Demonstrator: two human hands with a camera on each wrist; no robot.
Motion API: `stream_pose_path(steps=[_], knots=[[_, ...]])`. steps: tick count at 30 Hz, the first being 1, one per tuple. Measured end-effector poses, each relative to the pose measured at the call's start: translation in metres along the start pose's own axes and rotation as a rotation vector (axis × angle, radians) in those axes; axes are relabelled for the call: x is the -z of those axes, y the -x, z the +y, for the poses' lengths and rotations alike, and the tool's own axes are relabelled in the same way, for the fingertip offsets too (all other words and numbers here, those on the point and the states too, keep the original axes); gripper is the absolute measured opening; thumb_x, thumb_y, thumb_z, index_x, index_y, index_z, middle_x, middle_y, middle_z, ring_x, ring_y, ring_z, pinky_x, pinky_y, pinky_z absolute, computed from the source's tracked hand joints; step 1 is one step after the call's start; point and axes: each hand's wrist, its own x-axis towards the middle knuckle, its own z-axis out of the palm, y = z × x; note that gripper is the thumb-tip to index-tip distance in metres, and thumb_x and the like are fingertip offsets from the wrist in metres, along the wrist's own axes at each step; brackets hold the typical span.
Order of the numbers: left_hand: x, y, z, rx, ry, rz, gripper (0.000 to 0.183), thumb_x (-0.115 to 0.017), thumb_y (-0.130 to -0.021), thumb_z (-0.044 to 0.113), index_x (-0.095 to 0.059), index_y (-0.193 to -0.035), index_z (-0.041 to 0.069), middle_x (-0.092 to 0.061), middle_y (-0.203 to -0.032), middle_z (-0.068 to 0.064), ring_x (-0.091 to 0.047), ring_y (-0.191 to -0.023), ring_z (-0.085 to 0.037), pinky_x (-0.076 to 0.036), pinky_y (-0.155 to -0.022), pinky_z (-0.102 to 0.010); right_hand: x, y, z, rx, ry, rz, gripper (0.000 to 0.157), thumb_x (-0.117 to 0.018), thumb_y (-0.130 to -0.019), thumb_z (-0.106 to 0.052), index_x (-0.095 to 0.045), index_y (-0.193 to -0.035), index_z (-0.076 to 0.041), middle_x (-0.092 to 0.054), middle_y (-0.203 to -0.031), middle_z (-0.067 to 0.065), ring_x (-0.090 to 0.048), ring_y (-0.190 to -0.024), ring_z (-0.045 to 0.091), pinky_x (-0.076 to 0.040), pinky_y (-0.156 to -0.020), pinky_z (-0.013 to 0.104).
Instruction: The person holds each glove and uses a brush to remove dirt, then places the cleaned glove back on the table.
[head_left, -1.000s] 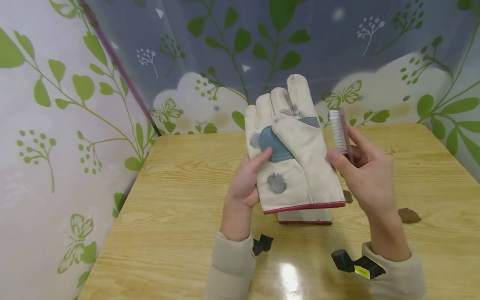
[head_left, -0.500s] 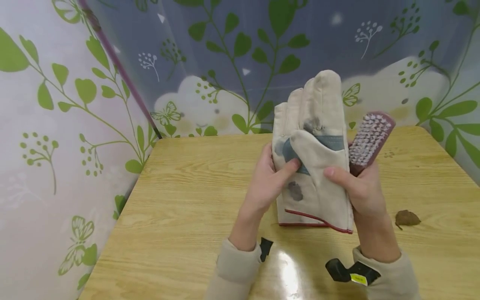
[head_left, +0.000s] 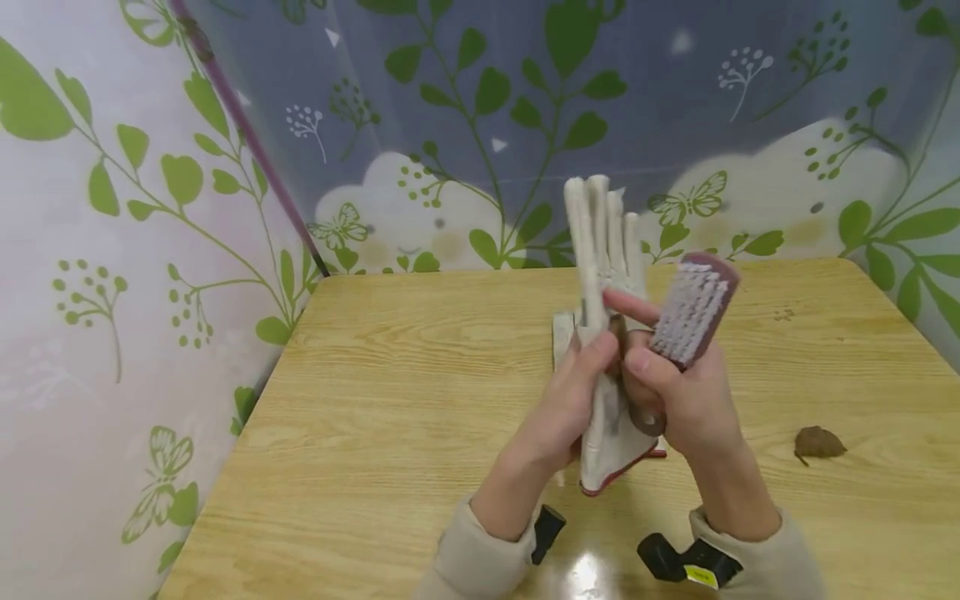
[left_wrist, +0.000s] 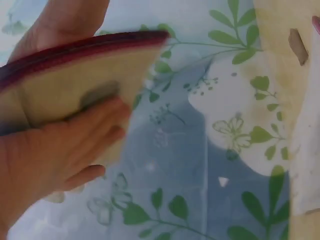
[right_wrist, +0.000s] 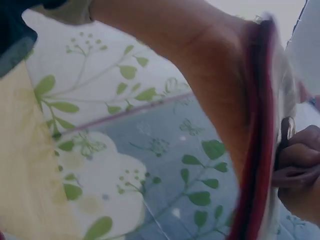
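Note:
A cream work glove (head_left: 594, 250) with a red hem stands nearly edge-on in the head view, raised over the table. My left hand (head_left: 566, 408) grips its side, thumb toward me; in the left wrist view the fingers lie along the cloth below the red hem (left_wrist: 85, 55). My right hand (head_left: 697, 408) holds a scrubbing brush (head_left: 692, 308), its maroon back to the right and pale bristles facing me. The right index finger reaches to the glove. A second cream glove (head_left: 562, 333) lies on the table behind, mostly hidden by the hands.
A dry brown leaf (head_left: 819, 442) lies on the wooden table (head_left: 390, 417), right of my hands. Patterned walls with green leaves rise behind the table and at the left. Black camera mounts (head_left: 693, 560) sit at my cuffs.
The held glove has turned from palm toward me to nearly edge-on and come lower. The brush first moved to the right, then back left, its bristles turning toward me.

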Motion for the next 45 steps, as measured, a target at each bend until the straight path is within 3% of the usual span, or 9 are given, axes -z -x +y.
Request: stream_pose_path(steps=[2, 8, 11, 19, 26, 36, 40, 42, 45], knots=[[0.005, 0.001, -0.001, 0.065, 0.142, -0.024, 0.04, -0.043, -0.094, 0.022, -0.038, -0.131, 0.009, -0.055, -0.1, -0.004, -0.059, -0.082, -0.012, -0.051, -0.072, -0.028, -0.001, 0.0, 0.001, -0.048, -0.074, -0.062, 0.042, -0.042, -0.091, 0.008, -0.045, -0.133, 0.008, -0.033, -0.058, 0.004, -0.021, -0.04, 0.013, -0.015, -0.031, 0.023], [0.026, 0.005, -0.001, 0.175, 0.253, 0.07, 0.042, -0.04, -0.082, 0.004, -0.038, -0.123, 0.01, -0.052, -0.106, -0.003, -0.056, -0.092, -0.014, -0.049, -0.08, -0.028, 0.008, -0.006, -0.006, -0.045, -0.37, -0.171, 0.042, -0.03, -0.098, -0.001, -0.038, -0.138, 0.007, -0.022, -0.06, 0.002, -0.02, -0.041, 0.011, -0.017, -0.032, 0.021], [0.035, 0.006, 0.001, 0.183, 0.278, 0.138, 0.041, -0.04, -0.081, 0.004, -0.038, -0.121, 0.012, -0.051, -0.109, -0.003, -0.055, -0.096, -0.015, -0.047, -0.082, -0.029, 0.015, -0.008, -0.015, -0.045, -0.386, -0.136, 0.043, -0.027, -0.099, -0.006, -0.034, -0.14, 0.003, -0.022, -0.065, 0.001, -0.021, -0.045, 0.011, -0.017, -0.035, 0.021], [0.048, 0.006, 0.007, 0.114, 0.335, 0.14, 0.036, -0.043, -0.09, 0.004, -0.04, -0.125, 0.013, -0.054, -0.109, -0.003, -0.058, -0.098, -0.015, -0.05, -0.086, -0.031, 0.025, -0.009, -0.034, -0.218, 0.057, 0.019, 0.038, -0.016, -0.104, -0.033, -0.023, -0.134, -0.011, -0.028, -0.074, 0.003, -0.02, -0.051, 0.017, -0.014, -0.036, 0.028], [0.049, 0.001, 0.001, 0.17, 0.192, 0.257, 0.042, -0.056, -0.09, 0.003, -0.043, -0.13, 0.009, -0.056, -0.115, -0.01, -0.061, -0.101, -0.024, -0.052, -0.085, -0.04, 0.019, -0.006, -0.029, -0.328, 0.411, 0.185, 0.026, -0.038, -0.101, -0.03, -0.038, -0.116, -0.009, -0.035, -0.067, 0.001, -0.025, -0.045, 0.014, -0.015, -0.034, 0.034], [0.045, 0.001, -0.005, 0.153, -0.004, 0.268, 0.054, -0.059, -0.082, -0.008, -0.041, -0.13, 0.008, -0.054, -0.111, -0.011, -0.059, -0.096, -0.022, -0.052, -0.079, -0.035, 0.014, -0.004, -0.025, -0.301, 0.719, 0.122, 0.039, -0.036, -0.102, -0.022, -0.039, -0.14, -0.018, -0.032, -0.063, 0.003, -0.028, -0.048, 0.013, -0.024, -0.039, 0.033], [0.048, 0.003, -0.007, 0.173, 0.055, 0.169, 0.061, -0.056, -0.082, -0.012, -0.035, -0.135, 0.011, -0.05, -0.12, -0.012, -0.055, -0.105, -0.023, -0.05, -0.085, -0.036, 0.011, -0.005, -0.024, -0.288, 0.949, 0.07, 0.045, -0.038, -0.102, -0.023, -0.033, -0.146, -0.032, -0.06, -0.112, 0.002, -0.057, -0.097, 0.011, -0.042, -0.073, 0.017], [0.05, 0.004, -0.007, 0.175, 0.085, 0.128, 0.063, -0.055, -0.083, -0.012, -0.033, -0.137, 0.013, -0.049, -0.122, -0.013, -0.055, -0.107, -0.024, -0.05, -0.087, -0.037, 0.011, -0.005, -0.023, -0.295, 1.018, 0.046, 0.047, -0.042, -0.101, -0.024, -0.033, -0.145, -0.037, -0.045, -0.142, -0.006, -0.044, -0.126, 0.012, -0.036, -0.091, 0.011], [0.052, 0.004, -0.008, 0.175, 0.114, 0.084, 0.061, -0.055, -0.085, -0.009, -0.033, -0.138, 0.013, -0.05, -0.122, -0.013, -0.057, -0.106, -0.023, -0.05, -0.088, -0.038, 0.012, -0.003, -0.022, -0.298, 1.053, 0.051, 0.048, -0.049, -0.098, -0.024, -0.037, -0.143, -0.038, -0.037, -0.147, -0.01, -0.038, -0.132, 0.014, -0.033, -0.095, 0.007]])
